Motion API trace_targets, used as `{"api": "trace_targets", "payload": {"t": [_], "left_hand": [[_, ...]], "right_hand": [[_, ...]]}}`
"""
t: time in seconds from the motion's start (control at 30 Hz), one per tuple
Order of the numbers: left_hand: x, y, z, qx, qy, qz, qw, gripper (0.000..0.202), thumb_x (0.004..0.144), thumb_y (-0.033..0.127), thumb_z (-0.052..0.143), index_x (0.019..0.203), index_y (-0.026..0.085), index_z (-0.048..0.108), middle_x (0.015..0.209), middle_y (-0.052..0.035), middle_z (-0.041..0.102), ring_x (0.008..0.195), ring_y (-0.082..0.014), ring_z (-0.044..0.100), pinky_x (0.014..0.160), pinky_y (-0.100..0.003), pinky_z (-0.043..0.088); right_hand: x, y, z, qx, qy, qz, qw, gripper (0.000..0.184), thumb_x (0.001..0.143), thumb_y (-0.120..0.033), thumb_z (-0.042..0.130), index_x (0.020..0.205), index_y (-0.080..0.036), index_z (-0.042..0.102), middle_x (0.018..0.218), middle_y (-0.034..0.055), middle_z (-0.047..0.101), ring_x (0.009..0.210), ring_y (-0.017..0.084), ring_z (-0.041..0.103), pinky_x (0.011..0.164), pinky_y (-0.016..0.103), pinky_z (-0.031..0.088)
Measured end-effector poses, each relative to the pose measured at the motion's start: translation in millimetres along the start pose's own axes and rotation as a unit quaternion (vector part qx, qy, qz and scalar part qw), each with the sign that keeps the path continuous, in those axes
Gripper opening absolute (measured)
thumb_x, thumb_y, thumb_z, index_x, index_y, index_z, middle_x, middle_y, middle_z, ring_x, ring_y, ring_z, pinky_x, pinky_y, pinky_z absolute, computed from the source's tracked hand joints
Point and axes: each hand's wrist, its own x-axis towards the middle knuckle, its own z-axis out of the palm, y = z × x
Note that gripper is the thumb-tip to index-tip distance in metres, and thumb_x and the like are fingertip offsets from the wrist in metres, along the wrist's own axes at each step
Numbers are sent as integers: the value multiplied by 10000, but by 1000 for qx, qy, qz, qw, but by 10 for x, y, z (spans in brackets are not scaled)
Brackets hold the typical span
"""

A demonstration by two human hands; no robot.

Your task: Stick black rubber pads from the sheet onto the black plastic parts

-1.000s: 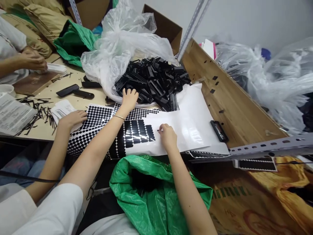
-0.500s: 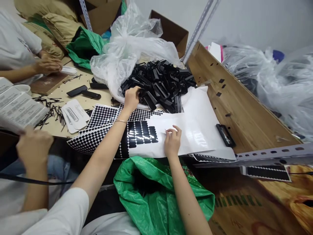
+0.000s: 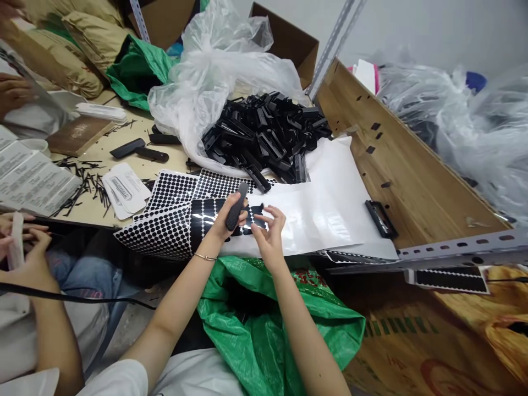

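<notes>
My left hand (image 3: 226, 221) grips a long black plastic piece (image 3: 236, 206), held upright over the sticker sheets. My right hand (image 3: 269, 234) is right beside it, thumb and forefinger pinched on a small black sticker (image 3: 262, 208) close to the piece. Under both hands lies a white backing sheet (image 3: 325, 214) with black oblong stickers, and sheets of black round dot stickers (image 3: 165, 220) lie to the left. A heap of black plastic pieces (image 3: 264, 135) sits behind on clear plastic.
A green bag (image 3: 272, 324) gapes open below my hands. A wooden board (image 3: 396, 176) and metal angle rail (image 3: 457, 247) wall off the right. A co-worker's hands (image 3: 20, 245) are at lower left, and another person's hand (image 3: 12, 91) at far left. Papers, black slivers and clear bags (image 3: 223, 71) lie about.
My left hand drew back from the heap with a black piece in it. My right hand lifted off the white sheet with a sticker and met it. The co-worker's hands dropped lower left.
</notes>
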Motion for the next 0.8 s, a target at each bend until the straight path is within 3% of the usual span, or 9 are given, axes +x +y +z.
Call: {"api": "trace_targets", "payload": {"t": [0.07, 0.17, 0.27, 0.33, 0.5, 0.8], "left_hand": [[-36, -20, -12, 63, 17, -3, 998, 321, 852, 480, 556, 850, 160, 589, 684, 5, 610, 452, -72, 519, 402, -185, 405], [-96, -86, -51, 119, 31, 23, 992, 410, 879, 513, 509, 948, 129, 636, 804, -75, 710, 623, -141, 659, 544, -230, 521], [-109, -190, -107, 110, 54, 78, 989, 398, 885, 490, 533, 1028, 134, 637, 1032, -120, 726, 861, -199, 706, 743, -303, 571], [-83, -265, -142, 96, 74, 93, 988, 397, 875, 496, 552, 1010, 132, 634, 1086, -134, 716, 928, -220, 703, 804, -340, 571], [-3, -383, -193, 104, 97, 128, 981, 429, 837, 539, 592, 969, 132, 623, 1092, -152, 716, 980, -249, 696, 843, -377, 570], [-12, -401, -205, 156, 92, 153, 971, 448, 813, 593, 584, 931, 163, 624, 1087, -146, 717, 1031, -282, 680, 830, -396, 580]], "right_hand": [[-90, -45, 82, 40, -5, 25, 999, 327, 831, -472, 607, 1068, -261, 526, 1295, 74, 367, 1047, 183, 587, 877, 378, 575], [-157, -57, 102, 120, 36, 81, 989, 282, 828, -484, 609, 951, -231, 585, 1240, 59, 435, 1004, 176, 587, 865, 384, 579], [-161, -18, 84, 139, 64, 115, 982, 274, 780, -469, 667, 875, -213, 638, 1187, 52, 492, 994, 179, 575, 877, 376, 557], [-140, 28, 88, 122, 54, 130, 982, 271, 731, -454, 716, 818, -201, 667, 1159, 58, 520, 975, 187, 578, 876, 373, 543], [-56, 147, 137, 100, 51, 148, 983, 260, 668, -438, 756, 721, -197, 672, 1079, 55, 524, 875, 180, 588, 772, 353, 557], [-56, 219, 182, 40, 52, 121, 991, 208, 737, -401, 682, 751, -197, 651, 982, 37, 478, 822, 160, 557, 693, 314, 544]]}}
